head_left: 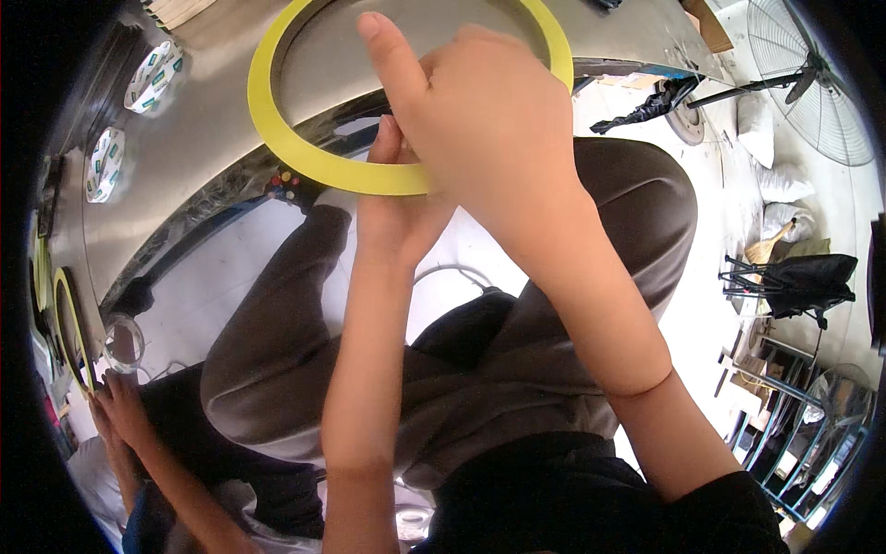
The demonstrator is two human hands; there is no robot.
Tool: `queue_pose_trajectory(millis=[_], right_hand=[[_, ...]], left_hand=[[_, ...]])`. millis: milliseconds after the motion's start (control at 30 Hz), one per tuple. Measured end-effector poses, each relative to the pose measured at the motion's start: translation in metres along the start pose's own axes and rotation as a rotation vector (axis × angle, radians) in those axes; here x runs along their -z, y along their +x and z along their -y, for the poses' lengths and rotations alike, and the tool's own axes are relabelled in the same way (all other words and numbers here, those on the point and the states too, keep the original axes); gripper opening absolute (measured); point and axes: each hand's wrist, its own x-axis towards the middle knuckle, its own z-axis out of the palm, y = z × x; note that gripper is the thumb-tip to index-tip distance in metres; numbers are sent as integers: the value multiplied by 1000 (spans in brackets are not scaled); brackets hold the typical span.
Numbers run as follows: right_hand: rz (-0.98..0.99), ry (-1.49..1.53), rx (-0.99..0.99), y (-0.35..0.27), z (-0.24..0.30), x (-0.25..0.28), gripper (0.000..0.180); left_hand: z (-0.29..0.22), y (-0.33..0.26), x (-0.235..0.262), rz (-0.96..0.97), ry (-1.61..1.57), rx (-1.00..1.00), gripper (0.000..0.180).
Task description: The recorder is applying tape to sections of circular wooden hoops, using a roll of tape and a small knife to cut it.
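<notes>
A large flat yellow ring (314, 157) lies at 12 o'clock in the view, resting partly on the shiny metal counter (212, 120) and jutting over its near edge. The right hand (480, 120) sits over the ring's near-right arc, fingers curled together with the forefinger pointing up toward 11 o'clock; it appears to pinch the ring, though its own back hides the contact. The left hand (392, 198) comes up from below at the same spot, fingertips closed on the ring's lower arc under the right hand.

On the counter toward 10 o'clock lie two rolls of white tape with green marks (152, 76), one above the other and well apart from the ring. At 9 o'clock, along the counter's left end, another yellow ring (66, 323) stands on edge, and another person's hand (120, 406) touches it from below, beside a small clear round lid or cup (123, 343).

Beneath the hands are the person's knees in grey-brown trousers (591, 212). The floor is pale. At 2 o'clock stands a large pedestal fan (821, 83), with white sacks (780, 185) under it, a black cloth (646, 106) near the counter's corner, and a dark folded frame (794, 282) at 3 o'clock.
</notes>
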Motion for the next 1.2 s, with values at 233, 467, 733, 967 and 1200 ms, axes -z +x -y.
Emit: queue_pose_trajectory(millis=[233,467,733,967,1200], right_hand=[[94,549,415,-8,-34,116,25],[242,1587,520,-49,-52,174,26],[279,1685,255,-78,-70,198,16],[222,650,-20,-115,-52,54,45],[172,541,-156,-128,-33,10,51]], left_hand=[[17,-3,26,43,-396,28,60],[22,-23,24,-48,-414,-19,62],[30,-30,25,-135,-618,8,67],[41,-55,32,-106,-287,25,53],[48,-79,35,-135,-357,1,48]])
